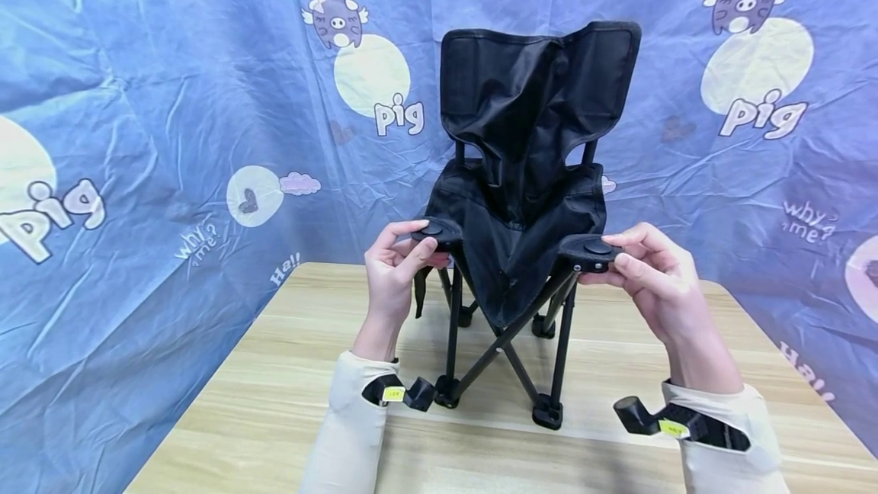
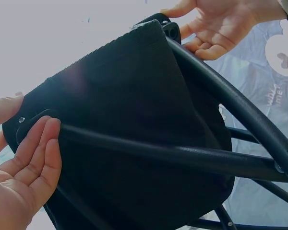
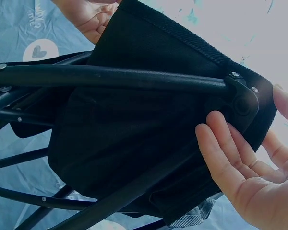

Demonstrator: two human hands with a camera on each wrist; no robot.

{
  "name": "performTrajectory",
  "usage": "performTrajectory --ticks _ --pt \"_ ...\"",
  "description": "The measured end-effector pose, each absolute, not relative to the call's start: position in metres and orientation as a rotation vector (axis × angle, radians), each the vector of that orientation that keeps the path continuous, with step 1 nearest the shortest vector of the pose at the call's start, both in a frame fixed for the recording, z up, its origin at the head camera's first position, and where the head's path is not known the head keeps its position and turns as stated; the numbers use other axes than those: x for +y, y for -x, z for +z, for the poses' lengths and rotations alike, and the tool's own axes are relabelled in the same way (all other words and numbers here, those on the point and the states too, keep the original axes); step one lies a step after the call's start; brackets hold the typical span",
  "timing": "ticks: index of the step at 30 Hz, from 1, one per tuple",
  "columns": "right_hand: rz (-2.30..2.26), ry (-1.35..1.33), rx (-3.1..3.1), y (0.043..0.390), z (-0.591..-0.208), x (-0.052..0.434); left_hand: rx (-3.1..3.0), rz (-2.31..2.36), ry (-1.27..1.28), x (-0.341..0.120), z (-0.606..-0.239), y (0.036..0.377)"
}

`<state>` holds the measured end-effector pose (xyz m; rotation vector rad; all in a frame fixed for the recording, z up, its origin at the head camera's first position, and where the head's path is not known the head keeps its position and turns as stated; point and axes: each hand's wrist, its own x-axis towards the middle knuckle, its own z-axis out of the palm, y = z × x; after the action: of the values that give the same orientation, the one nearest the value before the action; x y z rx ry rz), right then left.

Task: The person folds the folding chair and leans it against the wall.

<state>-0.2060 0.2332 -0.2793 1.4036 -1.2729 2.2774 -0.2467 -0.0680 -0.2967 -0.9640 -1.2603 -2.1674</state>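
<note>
A black folding camp chair (image 1: 511, 212) stands upright on the wooden table, its fabric seat sagging in a deep fold and its crossed tube legs partly spread. My left hand (image 1: 398, 269) pinches the left front seat corner (image 1: 439, 230) between thumb and fingers. On the other side, my right hand (image 1: 655, 277) grips the right front seat corner (image 1: 590, 247) the same way. From below, the left wrist view shows the left fingers (image 2: 38, 158) against the underside of a corner. In the right wrist view, a riveted plastic joint (image 3: 242, 103) sits beside the right fingertips.
The pale wooden table (image 1: 261, 402) reaches toward me on both sides of the chair. A blue cloth backdrop (image 1: 206, 97) with pig prints hangs behind and beside it. Black camera mounts are strapped over both cream sleeves (image 1: 350, 418).
</note>
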Motion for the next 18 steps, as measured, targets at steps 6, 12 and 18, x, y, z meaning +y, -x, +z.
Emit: performTrajectory --ticks 6,12,18 --pt "2.269 -1.398 -1.276 0.2077 -0.2773 0.2308 -1.233 -2.177 0.987 -0.0641 -0.2937 0.2468" --pt "2.273 -1.4 -1.268 0.2086 -0.2761 0.2294 -1.249 -2.173 0.982 -0.0611 -0.291 0.2449" --pt "2.275 -1.394 -1.262 0.2095 -0.2745 0.2273 -1.271 -2.156 0.985 -0.0588 -0.2902 0.2459"
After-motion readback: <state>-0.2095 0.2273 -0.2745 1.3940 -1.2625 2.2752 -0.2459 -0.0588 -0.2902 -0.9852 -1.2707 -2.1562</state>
